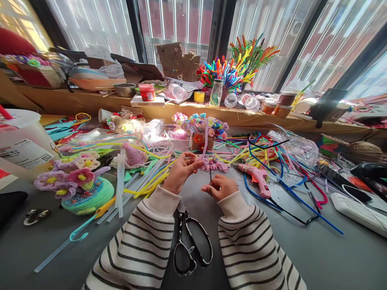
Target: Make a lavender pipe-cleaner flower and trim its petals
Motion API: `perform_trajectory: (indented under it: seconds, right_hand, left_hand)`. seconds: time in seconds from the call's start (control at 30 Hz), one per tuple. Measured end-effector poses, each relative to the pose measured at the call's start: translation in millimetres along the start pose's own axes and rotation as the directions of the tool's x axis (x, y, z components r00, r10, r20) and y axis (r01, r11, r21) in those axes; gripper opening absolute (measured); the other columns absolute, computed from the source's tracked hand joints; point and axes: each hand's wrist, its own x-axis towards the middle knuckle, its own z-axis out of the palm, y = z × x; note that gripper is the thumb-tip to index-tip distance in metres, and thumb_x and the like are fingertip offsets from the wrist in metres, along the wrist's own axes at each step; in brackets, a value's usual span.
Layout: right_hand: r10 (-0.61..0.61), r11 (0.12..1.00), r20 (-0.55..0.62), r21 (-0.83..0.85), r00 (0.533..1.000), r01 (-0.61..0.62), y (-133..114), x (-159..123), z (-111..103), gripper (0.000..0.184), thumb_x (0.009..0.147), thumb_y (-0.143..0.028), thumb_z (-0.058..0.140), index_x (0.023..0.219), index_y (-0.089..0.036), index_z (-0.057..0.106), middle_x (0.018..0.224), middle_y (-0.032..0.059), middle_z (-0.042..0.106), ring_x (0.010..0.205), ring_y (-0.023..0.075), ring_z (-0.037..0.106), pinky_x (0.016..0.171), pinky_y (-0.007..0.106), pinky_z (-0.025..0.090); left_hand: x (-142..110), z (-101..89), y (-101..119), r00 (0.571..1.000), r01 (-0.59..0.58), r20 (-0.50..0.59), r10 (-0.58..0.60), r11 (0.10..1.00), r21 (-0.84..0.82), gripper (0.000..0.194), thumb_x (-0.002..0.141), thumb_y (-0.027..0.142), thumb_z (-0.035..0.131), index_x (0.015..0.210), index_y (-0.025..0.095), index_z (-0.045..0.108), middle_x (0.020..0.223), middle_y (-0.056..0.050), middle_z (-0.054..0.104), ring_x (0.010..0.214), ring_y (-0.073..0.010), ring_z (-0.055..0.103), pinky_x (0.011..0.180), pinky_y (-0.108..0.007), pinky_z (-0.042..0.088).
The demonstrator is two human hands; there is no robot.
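My left hand (180, 174) pinches the lower part of a pale pink pipe cleaner (206, 139), which stands nearly upright above the fingertips. Closed around the handles of a slim pair of scissors (211, 172), my right hand (223, 187) holds the dark blades pointing up beside the pipe cleaner. Pink fuzzy trimmings (218, 166) lie on the table just past both hands. Between my forearms rests a large pair of black-handled scissors (193, 241). A pink glue gun (256, 177) lies to the right of my right hand.
Clear glue sticks (120, 183) and a green base with crocheted flowers (86, 193) are on the left, near a lidded drink cup (26, 141). Loose pipe cleaners (272, 151) tangle at right, beside a white power strip (358, 211). A flower-filled basket (202, 141) stands ahead.
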Motion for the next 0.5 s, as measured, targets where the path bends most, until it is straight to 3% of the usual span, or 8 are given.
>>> perform_trajectory:
  seconds: [0.2, 0.5]
  right_hand:
    - [0.026, 1.000, 0.052, 0.011, 0.998, -0.026, -7.2, -3.9, -0.8, 0.045, 0.066, -0.059, 0.043, 0.057, -0.018, 0.058, 0.061, -0.0010, 0.051, 0.049, 0.0080, 0.044, 0.048, 0.021, 0.029]
    - [0.005, 0.998, 0.052, 0.055, 0.999, -0.008, -6.7, -0.5, -2.1, 0.045, 0.065, -0.058, 0.044, 0.051, -0.017, 0.057, 0.057, -0.0010, 0.050, 0.049, 0.0083, 0.043, 0.048, 0.021, 0.030]
  left_hand:
    - [-1.5, 1.8, 0.0, 0.999, 0.009, 0.049, -0.010, 1.000, 0.016, 0.032, 0.056, 0.017, 0.066, 0.078, 0.016, 0.043, 0.058, 0.006, 0.047, 0.052, -0.0041, 0.044, 0.049, -0.017, 0.034]
    - [-3.6, 5.1, 0.1, 0.996, 0.021, 0.084, -0.022, 1.000, 0.008, 0.031, 0.055, 0.017, 0.066, 0.076, 0.015, 0.044, 0.056, 0.006, 0.047, 0.050, -0.0044, 0.045, 0.048, -0.018, 0.032]
